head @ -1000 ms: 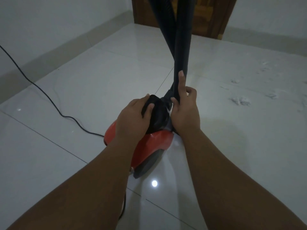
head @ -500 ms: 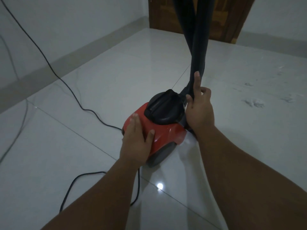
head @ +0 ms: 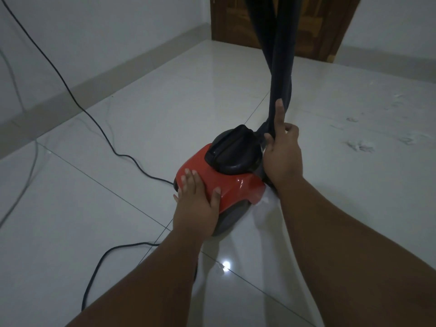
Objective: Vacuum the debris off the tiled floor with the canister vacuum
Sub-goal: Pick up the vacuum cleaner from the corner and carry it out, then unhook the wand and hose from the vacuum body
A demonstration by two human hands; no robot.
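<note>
With my left hand [head: 195, 204] flat, fingers straight, on the red canister vacuum [head: 236, 185] standing on the tiled floor [head: 141, 128], and my right hand [head: 283, 159] gripping the hose [head: 280, 67] at its base, I should press gently and hold the hose upright, the debris [head: 361, 146] lying near on the right.

Pretty dim and grey overall, one overhead light glaring off the glossy floor [head: 141, 128], wide-angle bending at edges, slightly soft.

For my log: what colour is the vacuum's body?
The vacuum body is red; the head view shows it.
</note>
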